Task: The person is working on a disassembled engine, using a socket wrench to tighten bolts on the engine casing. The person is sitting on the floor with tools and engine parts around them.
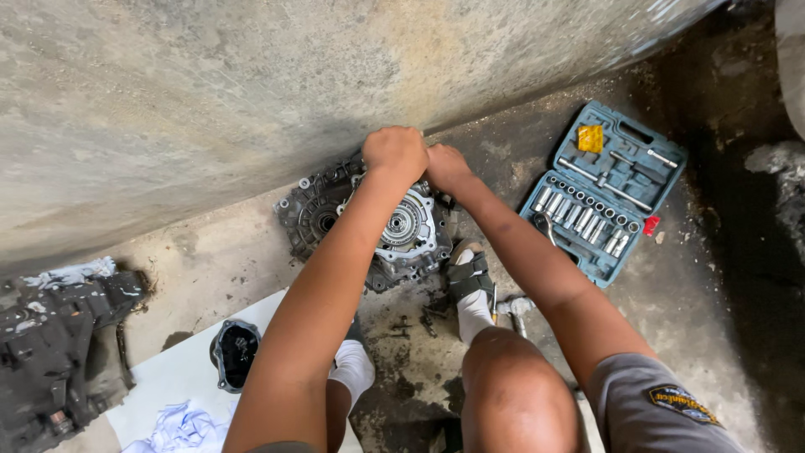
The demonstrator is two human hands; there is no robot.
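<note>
At about 8 o'clock of the view, a dark, greasy machine block [54, 344] lies on the concrete floor [696, 335], with a pale rag [71, 273] on its top edge. Just to its right, at 7 o'clock, a white sheet [180, 369] lies flat; a small black round housing [235, 352] sits on it, and a crumpled white-blue cloth [184, 428] lies at the sheet's lower edge.

In the centre, the metal gearbox casing [394, 231] lies on the floor close to the grey wall [251, 84], its open face with a round gear part turned up. The left hand [394, 153] is in a closed grip on the upper rim of the casing, at 12 o'clock of it. The right hand [446, 166] touches the left one, also closed at the same rim; what exactly each grip holds, I cannot tell.

At 5 o'clock of the casing, a foot in a white sock and dark sandal [471, 281] stands just beside it. At 3 o'clock, well apart, a blue socket set case [605, 189] lies open.
</note>
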